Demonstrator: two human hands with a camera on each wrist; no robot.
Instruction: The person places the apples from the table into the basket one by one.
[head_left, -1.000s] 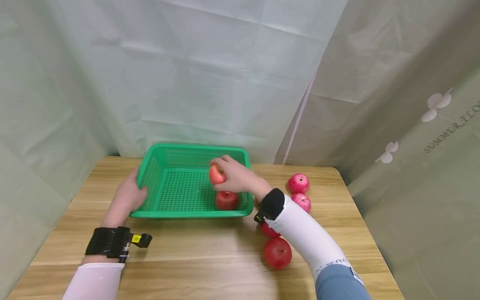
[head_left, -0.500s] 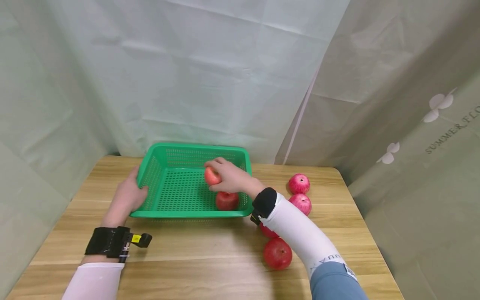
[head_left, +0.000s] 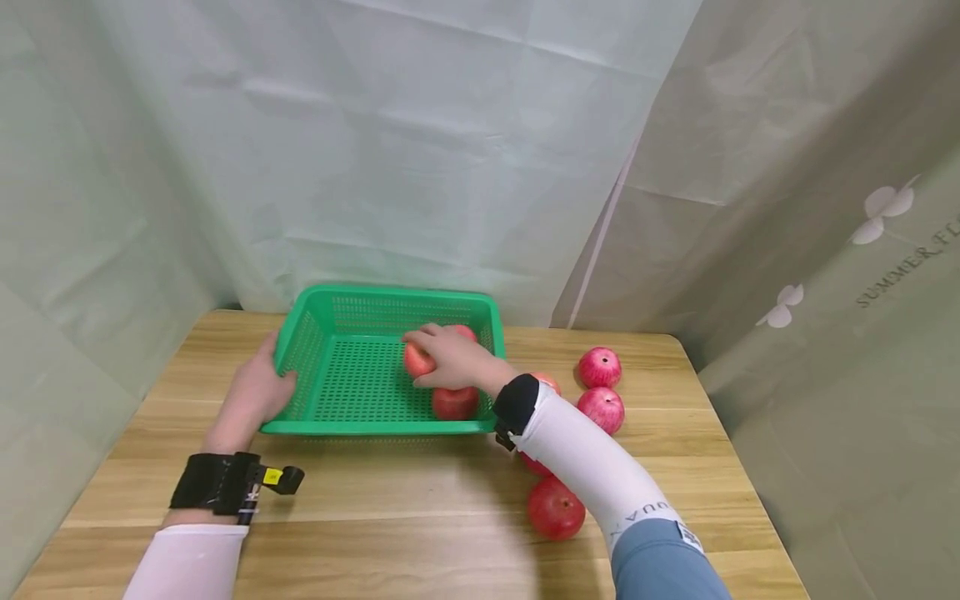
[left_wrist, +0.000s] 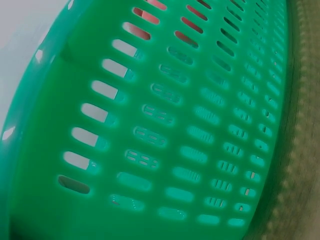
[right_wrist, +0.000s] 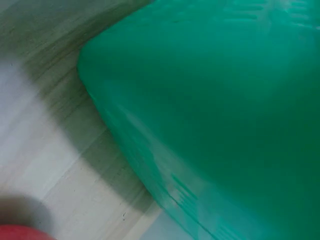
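A wooden table stands before pale curtains, with loose red apples at its right.

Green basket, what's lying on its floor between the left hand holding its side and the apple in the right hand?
Nothing: in the head view the green basket floor is bare mesh from the left hand at its left wall to the held apple in the right hand.
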